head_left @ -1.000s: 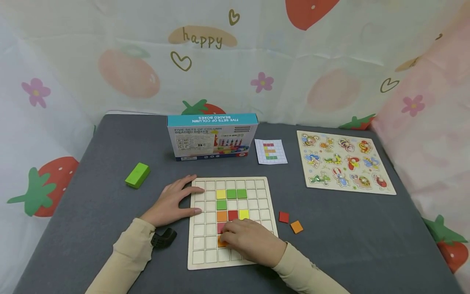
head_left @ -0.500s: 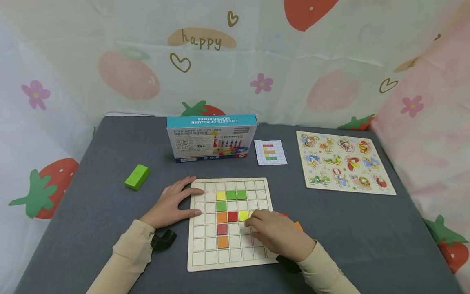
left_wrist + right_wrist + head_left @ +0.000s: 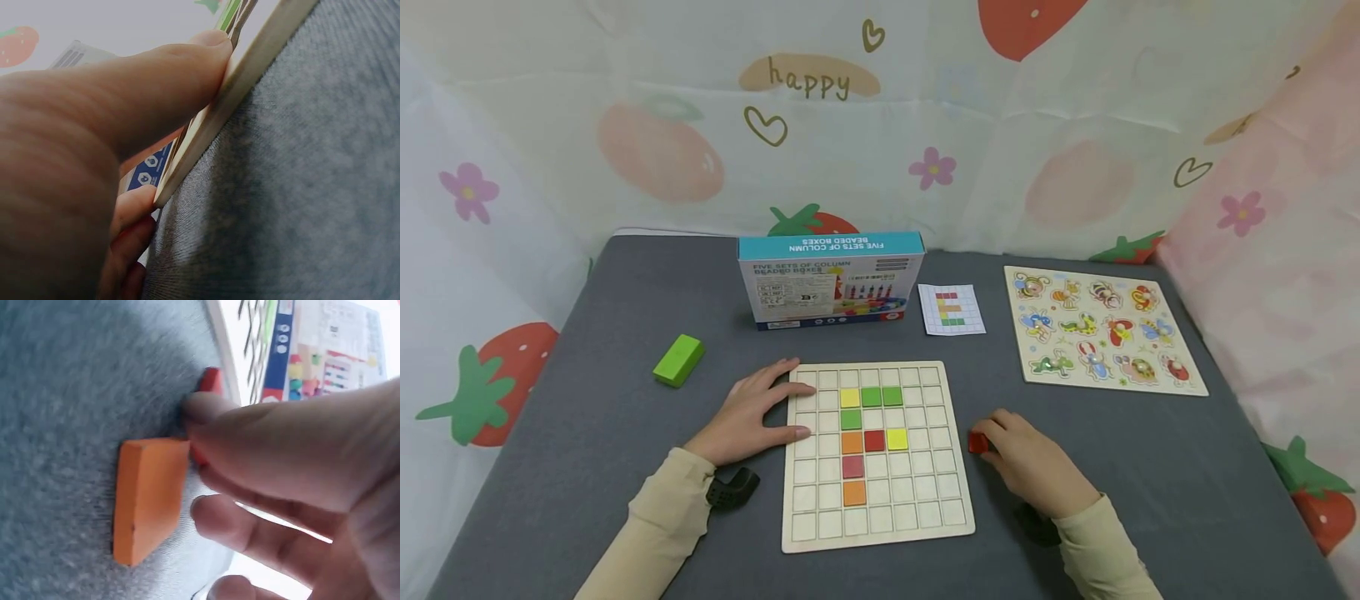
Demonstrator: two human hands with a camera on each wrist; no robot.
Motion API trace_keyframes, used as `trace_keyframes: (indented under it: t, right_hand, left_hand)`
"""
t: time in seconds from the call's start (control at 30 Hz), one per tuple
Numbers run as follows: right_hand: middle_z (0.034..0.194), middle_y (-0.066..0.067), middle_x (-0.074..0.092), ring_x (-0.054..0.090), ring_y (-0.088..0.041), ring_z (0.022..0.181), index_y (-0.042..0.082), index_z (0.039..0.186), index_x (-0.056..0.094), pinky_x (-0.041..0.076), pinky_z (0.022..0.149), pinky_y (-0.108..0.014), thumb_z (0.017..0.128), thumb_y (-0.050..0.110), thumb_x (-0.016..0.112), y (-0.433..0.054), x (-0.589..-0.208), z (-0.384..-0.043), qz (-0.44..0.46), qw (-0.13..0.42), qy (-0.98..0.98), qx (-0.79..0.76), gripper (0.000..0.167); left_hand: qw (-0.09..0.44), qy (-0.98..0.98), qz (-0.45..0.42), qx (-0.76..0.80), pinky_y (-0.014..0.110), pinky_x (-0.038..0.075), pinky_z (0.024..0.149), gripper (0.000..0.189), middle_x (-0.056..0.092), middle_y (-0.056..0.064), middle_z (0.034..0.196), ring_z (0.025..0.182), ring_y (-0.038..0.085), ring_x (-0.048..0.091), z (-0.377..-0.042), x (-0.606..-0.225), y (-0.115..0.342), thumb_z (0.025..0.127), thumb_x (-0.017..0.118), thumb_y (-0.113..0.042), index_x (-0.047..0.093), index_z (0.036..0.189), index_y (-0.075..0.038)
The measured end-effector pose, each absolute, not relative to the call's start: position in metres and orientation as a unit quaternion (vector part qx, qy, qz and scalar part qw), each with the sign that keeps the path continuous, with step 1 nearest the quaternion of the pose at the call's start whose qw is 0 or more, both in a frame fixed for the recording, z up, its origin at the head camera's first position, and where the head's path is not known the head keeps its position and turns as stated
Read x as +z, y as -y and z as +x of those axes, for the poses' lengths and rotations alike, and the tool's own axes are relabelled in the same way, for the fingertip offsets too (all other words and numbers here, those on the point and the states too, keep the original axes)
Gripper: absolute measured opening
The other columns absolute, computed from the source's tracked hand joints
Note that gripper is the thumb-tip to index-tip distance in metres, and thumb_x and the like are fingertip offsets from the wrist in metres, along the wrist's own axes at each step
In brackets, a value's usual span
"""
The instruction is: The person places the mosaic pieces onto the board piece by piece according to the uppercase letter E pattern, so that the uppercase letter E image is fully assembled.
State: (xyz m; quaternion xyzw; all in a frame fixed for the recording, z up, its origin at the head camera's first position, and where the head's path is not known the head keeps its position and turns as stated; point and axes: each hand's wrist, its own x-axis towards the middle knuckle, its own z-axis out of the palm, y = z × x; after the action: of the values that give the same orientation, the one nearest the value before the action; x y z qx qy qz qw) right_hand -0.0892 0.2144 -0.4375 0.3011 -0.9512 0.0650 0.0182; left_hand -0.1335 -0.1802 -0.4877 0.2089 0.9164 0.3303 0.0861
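On the dark cloth lies a pale wooden grid board [image 3: 925, 487]. Several coloured square tiles sit in its cells, among them a yellow tile [image 3: 897, 439] and a lower orange tile [image 3: 854, 493]. My left hand [image 3: 747, 418] rests at the board's left side, thumb and fingertips touching its edge. Right of the board, my right hand [image 3: 1037, 467] pinches a red tile [image 3: 977, 442] between thumb and finger, at the cloth. A loose orange tile [image 3: 153, 500] lies close by in the right wrist view; that hand hides it in the head view.
Behind the board stand a printed box [image 3: 835, 287] and a small card with a coloured grid pattern [image 3: 951, 310]. An insect picture board [image 3: 1108, 333] lies at the back right. A green block [image 3: 679, 360] is on the left.
My right hand has left the orange tile in the board's lower part, moved right off the board, and taken hold of the red tile. The left hand has stayed in place.
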Motion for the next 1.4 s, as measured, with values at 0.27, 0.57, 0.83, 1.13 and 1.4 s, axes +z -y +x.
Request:
trace_keyframes:
  t: [0.27,0.57,0.83,1.13,1.4]
  right_hand:
    - [0.096,-0.002,0.060,0.059,-0.013,0.084,0.008,0.107,0.065,0.054,0.069,-0.029,0.077,0.010,0.080,-0.217,-0.440,-0.096,0.308,0.040,0.948,0.075,0.033]
    - [0.095,0.003,0.060,0.056,-0.008,0.084,0.014,0.099,0.064,0.053,0.070,-0.027,0.079,0.013,0.079,-0.209,-0.433,-0.096,0.317,0.053,0.943,0.087,0.025]
    - [0.098,0.005,0.061,0.057,-0.007,0.085,0.016,0.097,0.064,0.053,0.074,-0.025,0.079,0.016,0.080,-0.184,-0.427,-0.088,0.381,0.041,0.916,0.116,0.024]
    - [0.097,0.008,0.060,0.057,-0.005,0.085,0.019,0.097,0.064,0.052,0.075,-0.024,0.083,0.017,0.076,-0.162,-0.432,-0.082,0.425,0.016,0.893,0.146,0.018]
    - [0.097,0.008,0.060,0.058,-0.005,0.086,0.019,0.098,0.063,0.051,0.076,-0.021,0.087,0.020,0.072,-0.144,-0.442,-0.072,0.459,-0.020,0.874,0.157,0.015]
  left_hand:
    - [0.092,-0.916,0.208,0.330,0.060,0.016,0.110,0.061,0.025,0.008,0.157,0.145,0.035,0.019,-0.133,-0.486,0.180,0.081,0.069,-0.054,0.056,0.134,-0.027]
    - [0.092,-0.916,0.210,0.328,0.061,0.015,0.109,0.061,0.024,0.007,0.158,0.145,0.035,0.018,-0.134,-0.486,0.181,0.082,0.068,-0.056,0.055,0.135,-0.028]
    - [0.091,-0.916,0.209,0.330,0.061,0.016,0.109,0.061,0.024,0.007,0.158,0.145,0.035,0.019,-0.134,-0.487,0.181,0.081,0.068,-0.056,0.055,0.135,-0.029]
    - [0.096,-0.917,0.205,0.330,0.061,0.015,0.110,0.061,0.024,0.007,0.158,0.145,0.035,0.018,-0.133,-0.487,0.180,0.081,0.069,-0.055,0.055,0.134,-0.029]
    - [0.096,-0.918,0.203,0.328,0.061,0.016,0.109,0.061,0.024,0.007,0.158,0.145,0.035,0.018,-0.134,-0.488,0.181,0.081,0.069,-0.056,0.055,0.134,-0.029]
